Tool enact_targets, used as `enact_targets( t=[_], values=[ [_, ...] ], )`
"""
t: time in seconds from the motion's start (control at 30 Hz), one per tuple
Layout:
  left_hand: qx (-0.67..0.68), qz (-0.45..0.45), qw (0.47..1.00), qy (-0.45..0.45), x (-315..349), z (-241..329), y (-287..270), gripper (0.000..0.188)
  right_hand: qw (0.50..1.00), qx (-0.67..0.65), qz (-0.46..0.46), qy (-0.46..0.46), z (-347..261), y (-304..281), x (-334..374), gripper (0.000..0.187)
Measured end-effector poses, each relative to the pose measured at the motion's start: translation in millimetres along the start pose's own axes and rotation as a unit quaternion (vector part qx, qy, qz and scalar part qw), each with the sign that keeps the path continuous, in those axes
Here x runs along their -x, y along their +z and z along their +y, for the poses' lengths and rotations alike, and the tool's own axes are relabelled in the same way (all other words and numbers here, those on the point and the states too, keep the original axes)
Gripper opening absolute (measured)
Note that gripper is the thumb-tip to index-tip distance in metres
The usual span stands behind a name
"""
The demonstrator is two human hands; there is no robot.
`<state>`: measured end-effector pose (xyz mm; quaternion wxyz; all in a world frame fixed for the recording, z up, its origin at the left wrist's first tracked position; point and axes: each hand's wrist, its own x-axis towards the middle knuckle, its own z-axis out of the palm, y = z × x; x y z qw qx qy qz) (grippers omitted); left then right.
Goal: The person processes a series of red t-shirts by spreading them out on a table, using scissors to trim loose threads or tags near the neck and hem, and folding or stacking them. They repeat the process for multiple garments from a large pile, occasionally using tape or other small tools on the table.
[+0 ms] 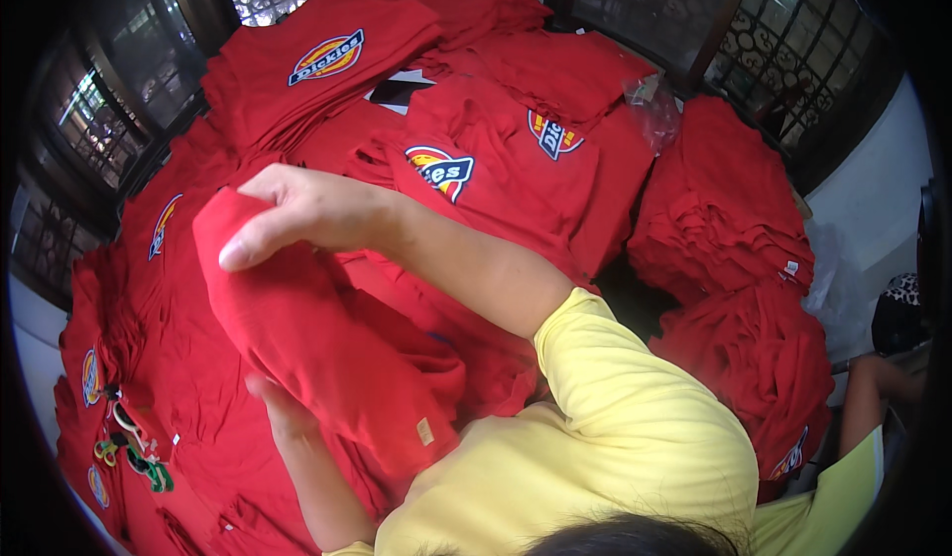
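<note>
A folded red shirt (317, 338) is raised in front of me, with a small pale label (425, 431) near its lower end. My right hand (307, 209) reaches across to the left and grips the shirt's upper end, thumb on the near face and fingers behind. Lower down, my left hand (285, 415) is against the shirt's left edge; most of its fingers are hidden by the cloth. Beneath and beyond lie more red shirts (506, 174) with printed oval emblems.
Stacks of red shirts rise at the back left (327, 50) and right (724, 199). Small cutting tools with coloured handles (129, 447) lie at the left. Clear plastic (652, 110) rests at the back. Another person's arm (863, 397) shows at lower right. Grilled windows (783, 50) stand behind.
</note>
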<state>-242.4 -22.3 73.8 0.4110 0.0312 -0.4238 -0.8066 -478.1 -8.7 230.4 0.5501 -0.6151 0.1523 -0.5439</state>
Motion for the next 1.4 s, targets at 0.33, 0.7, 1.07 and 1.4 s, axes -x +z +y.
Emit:
enact_targets(
  t=[0.33, 0.7, 1.07, 1.4],
  values=[
    [-0.056, 0.154, 0.984, -0.069, -51, -18, 50, 0.059, 0.920, 0.312, 0.235, 0.013, 32, -65, 24, 0.042],
    [-0.423, 0.101, 0.893, -0.118, -40, 4, 106, 0.068, 0.891, 0.357, 0.278, -0.033, 20, 35, 160, 0.077],
    [-0.534, 0.084, 0.835, -0.108, -6, 34, 44, 0.055, 0.445, 0.636, 0.591, -0.220, -138, -145, 259, 0.061],
    [-0.666, 0.241, 0.681, -0.188, 79, 17, -48, 0.055, 0.231, 0.544, 0.775, 0.224, -99, -314, 423, 0.111]
  ],
)
